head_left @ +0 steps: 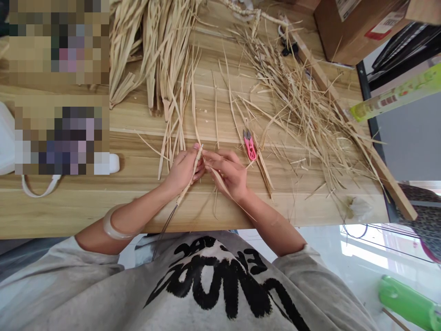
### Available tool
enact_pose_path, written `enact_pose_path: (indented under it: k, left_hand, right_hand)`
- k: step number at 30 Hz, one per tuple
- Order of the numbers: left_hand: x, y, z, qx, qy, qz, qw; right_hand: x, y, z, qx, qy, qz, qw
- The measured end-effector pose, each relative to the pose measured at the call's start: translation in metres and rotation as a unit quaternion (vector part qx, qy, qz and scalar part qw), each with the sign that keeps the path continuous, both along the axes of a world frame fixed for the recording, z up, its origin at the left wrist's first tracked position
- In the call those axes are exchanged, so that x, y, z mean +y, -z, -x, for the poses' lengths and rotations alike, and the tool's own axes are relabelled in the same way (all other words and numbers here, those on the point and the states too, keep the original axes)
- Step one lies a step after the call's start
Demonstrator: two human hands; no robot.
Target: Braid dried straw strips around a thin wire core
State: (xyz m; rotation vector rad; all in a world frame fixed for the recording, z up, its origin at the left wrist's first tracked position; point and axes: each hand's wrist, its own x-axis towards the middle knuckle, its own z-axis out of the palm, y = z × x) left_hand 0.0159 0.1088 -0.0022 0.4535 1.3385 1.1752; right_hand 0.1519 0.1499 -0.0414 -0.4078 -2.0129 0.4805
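Note:
My left hand is closed around a thin rod wrapped in pale straw, which slants down toward me with dark wires trailing from its lower end. Close beside it, my right hand pinches a flat straw strip whose tail runs back over the right wrist. The fingertips of both hands nearly meet at the wrapped rod's upper end. Pink thread snips lie on the table just beyond my right hand, blades pointing away.
Bundles of long dried straw lie at the back left. Loose straw scraps cover the right side, along a wooden bar. A cardboard box stands at the back right. Part of the left side is pixelated.

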Motion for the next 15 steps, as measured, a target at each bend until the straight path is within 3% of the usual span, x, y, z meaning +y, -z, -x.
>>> enact_pose_path:
  k: [7,15]
  left_hand:
    - [-0.0016,0.0037,0.0026,0.004,0.019,0.009,1.0]
    - [-0.0028,0.0067,0.0033,0.022,0.026,-0.012,0.999]
  right_hand:
    - [0.0016,0.0005,0.0008,0.017,-0.038,-0.012,0.999]
    - [0.0,0.0068,-0.0033,-0.019,-0.091,0.063,0.994]
